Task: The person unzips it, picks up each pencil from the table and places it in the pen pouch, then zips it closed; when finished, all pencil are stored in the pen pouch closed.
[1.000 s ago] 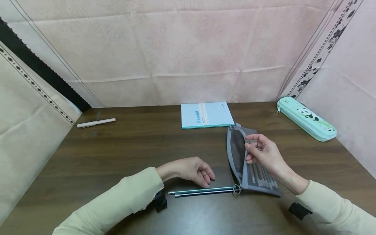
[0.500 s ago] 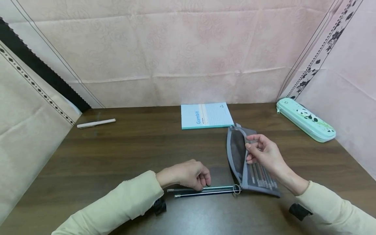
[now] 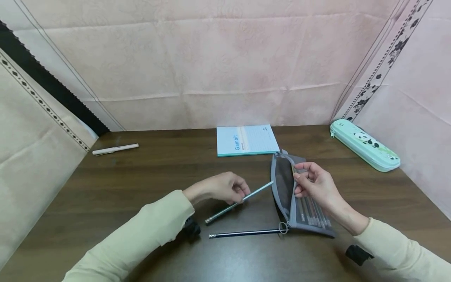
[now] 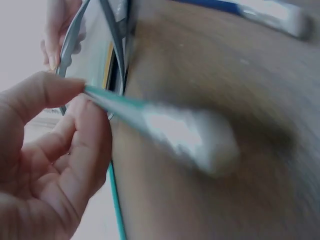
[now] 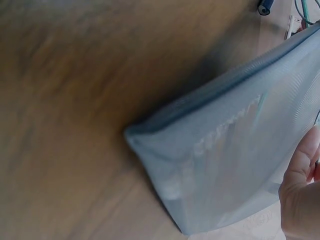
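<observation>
My left hand [image 3: 225,188] pinches a green pencil [image 3: 225,212] with a white eraser end, held slanted with its far tip at the mouth of a grey mesh pencil pouch [image 3: 310,211]. In the left wrist view the thumb and a finger close on the same green pencil [image 4: 125,107], its eraser end blurred and near the camera. My right hand [image 3: 317,184] pinches the edge of the pouch's unzipped opening, holding it apart. Several pencils show through the mesh. A dark blue pencil [image 3: 243,234] lies on the table, its far end by the pouch's zipper ring [image 3: 283,228].
A light blue notebook [image 3: 246,140] lies behind the pouch, close to its corner. At the back right is a mint pencil case [image 3: 366,145] with a panda print. A white pen [image 3: 115,149] lies at the far left. Cloth walls [image 3: 197,66] enclose the wooden table.
My left hand came down onto the green pencil, gripped it, and lifted it away from beside the dark blue one toward the pouch's mouth. The right hand kept hold of the pouch.
</observation>
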### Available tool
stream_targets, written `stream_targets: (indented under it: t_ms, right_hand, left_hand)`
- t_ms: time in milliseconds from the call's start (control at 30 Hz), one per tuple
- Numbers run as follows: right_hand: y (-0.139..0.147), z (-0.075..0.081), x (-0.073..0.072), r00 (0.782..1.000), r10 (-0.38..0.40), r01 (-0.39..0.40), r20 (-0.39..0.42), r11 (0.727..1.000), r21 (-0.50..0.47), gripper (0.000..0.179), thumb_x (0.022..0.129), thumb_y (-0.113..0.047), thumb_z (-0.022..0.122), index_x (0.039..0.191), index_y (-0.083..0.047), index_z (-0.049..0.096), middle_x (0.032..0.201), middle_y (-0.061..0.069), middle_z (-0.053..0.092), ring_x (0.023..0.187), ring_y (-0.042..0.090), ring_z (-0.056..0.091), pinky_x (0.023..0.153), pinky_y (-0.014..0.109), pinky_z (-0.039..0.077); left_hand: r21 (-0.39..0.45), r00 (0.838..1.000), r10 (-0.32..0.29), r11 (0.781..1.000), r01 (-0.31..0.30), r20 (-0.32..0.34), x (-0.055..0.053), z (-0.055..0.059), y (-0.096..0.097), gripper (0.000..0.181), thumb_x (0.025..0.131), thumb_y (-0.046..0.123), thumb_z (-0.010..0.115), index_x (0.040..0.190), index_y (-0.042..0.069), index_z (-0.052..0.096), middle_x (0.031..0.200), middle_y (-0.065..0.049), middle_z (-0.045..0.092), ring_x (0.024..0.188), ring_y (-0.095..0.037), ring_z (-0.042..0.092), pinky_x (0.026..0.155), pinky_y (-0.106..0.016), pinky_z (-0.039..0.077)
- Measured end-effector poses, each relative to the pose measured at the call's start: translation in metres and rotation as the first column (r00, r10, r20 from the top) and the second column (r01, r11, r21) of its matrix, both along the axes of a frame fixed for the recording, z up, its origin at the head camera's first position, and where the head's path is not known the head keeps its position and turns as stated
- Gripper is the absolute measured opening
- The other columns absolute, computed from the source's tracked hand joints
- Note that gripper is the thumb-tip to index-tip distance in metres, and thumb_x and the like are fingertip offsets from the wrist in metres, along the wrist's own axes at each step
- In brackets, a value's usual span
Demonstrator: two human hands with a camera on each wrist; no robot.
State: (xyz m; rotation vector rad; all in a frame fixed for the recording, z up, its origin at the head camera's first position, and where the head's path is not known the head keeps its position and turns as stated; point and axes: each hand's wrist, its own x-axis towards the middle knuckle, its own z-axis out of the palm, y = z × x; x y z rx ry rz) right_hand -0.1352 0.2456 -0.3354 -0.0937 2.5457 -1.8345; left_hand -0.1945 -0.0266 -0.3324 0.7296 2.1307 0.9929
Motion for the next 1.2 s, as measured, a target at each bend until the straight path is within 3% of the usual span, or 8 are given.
stream_targets:
  t_ms: [67, 133, 233, 400, 600, 867, 1200]
  right_hand:
    - [0.000, 0.000, 0.000, 1.000, 0.000, 0.000, 0.006, 1.000, -0.004, 0.038, 0.095, -0.013, 0.056, 0.125, 0.004, 0.041, 0.080, 0.004, 0.064, 0.060, 0.012, 0.063, 0.061, 0.029, 0.058]
    - [-0.001, -0.001, 0.000, 1.000, 0.002, -0.002, 0.012, 1.000, -0.008, 0.039, 0.095, -0.013, 0.056, 0.126, 0.004, 0.041, 0.080, 0.004, 0.063, 0.060, 0.012, 0.063, 0.061, 0.029, 0.058]
    - [-0.001, -0.001, 0.001, 1.000, 0.003, -0.002, 0.016, 1.000, -0.015, 0.039, 0.095, -0.012, 0.055, 0.127, 0.005, 0.040, 0.080, 0.003, 0.063, 0.060, 0.012, 0.062, 0.061, 0.029, 0.058]
    - [-0.003, 0.000, 0.001, 1.000, 0.001, -0.001, 0.011, 1.000, -0.009, 0.038, 0.095, -0.012, 0.055, 0.127, 0.005, 0.040, 0.080, 0.003, 0.062, 0.060, 0.010, 0.062, 0.060, 0.029, 0.058]
    - [-0.003, 0.000, 0.000, 1.000, 0.007, -0.007, 0.007, 1.000, 0.004, 0.038, 0.096, -0.012, 0.055, 0.126, 0.005, 0.040, 0.081, 0.006, 0.062, 0.060, 0.010, 0.062, 0.061, 0.029, 0.058]
    - [-0.003, 0.000, 0.000, 1.000, 0.013, -0.013, 0.016, 1.000, -0.005, 0.038, 0.096, -0.013, 0.053, 0.127, 0.005, 0.039, 0.080, 0.001, 0.061, 0.061, 0.009, 0.062, 0.061, 0.029, 0.058]
    - [-0.003, 0.000, 0.000, 1.000, 0.014, -0.013, 0.023, 1.000, -0.002, 0.038, 0.096, -0.012, 0.054, 0.127, 0.005, 0.039, 0.081, 0.005, 0.061, 0.061, 0.010, 0.062, 0.061, 0.029, 0.058]
  left_hand:
    - [0.070, 0.995, 0.046, 0.996, -0.053, 0.092, -0.006, -0.002, 0.007, 0.018, 0.086, 0.001, 0.061, 0.104, 0.003, 0.063, 0.090, -0.006, 0.066, 0.078, -0.013, 0.062, 0.070, -0.028, 0.056]
    - [0.126, 0.978, 0.095, 0.985, -0.120, 0.187, -0.012, -0.006, 0.017, 0.021, 0.088, 0.003, 0.061, 0.108, 0.000, 0.061, 0.093, -0.008, 0.067, 0.079, -0.012, 0.063, 0.070, -0.027, 0.057]
    - [0.190, 0.940, 0.150, 0.958, -0.215, 0.308, -0.017, -0.011, 0.034, 0.026, 0.089, 0.005, 0.062, 0.114, -0.003, 0.059, 0.098, -0.013, 0.069, 0.080, -0.014, 0.066, 0.071, -0.027, 0.057]
    - [0.251, 0.884, 0.183, 0.917, -0.311, 0.430, -0.021, -0.015, 0.062, 0.030, 0.091, 0.004, 0.060, 0.119, -0.003, 0.058, 0.108, -0.018, 0.067, 0.088, -0.018, 0.068, 0.077, -0.027, 0.057]
    - [0.246, 0.861, 0.230, 0.896, -0.369, 0.454, -0.020, -0.016, 0.088, 0.029, 0.091, 0.005, 0.060, 0.119, -0.002, 0.058, 0.103, -0.014, 0.067, 0.089, -0.020, 0.067, 0.078, -0.027, 0.056]
    - [0.239, 0.828, 0.302, 0.860, -0.451, 0.473, -0.017, -0.022, 0.108, 0.030, 0.089, 0.004, 0.062, 0.118, -0.001, 0.058, 0.094, -0.009, 0.064, 0.083, -0.019, 0.067, 0.073, -0.026, 0.057]
    - [0.264, 0.784, 0.382, 0.791, -0.551, 0.490, -0.012, -0.026, 0.121, 0.032, 0.090, 0.002, 0.060, 0.121, -0.003, 0.056, 0.094, -0.011, 0.064, 0.092, -0.026, 0.068, 0.075, -0.027, 0.057]
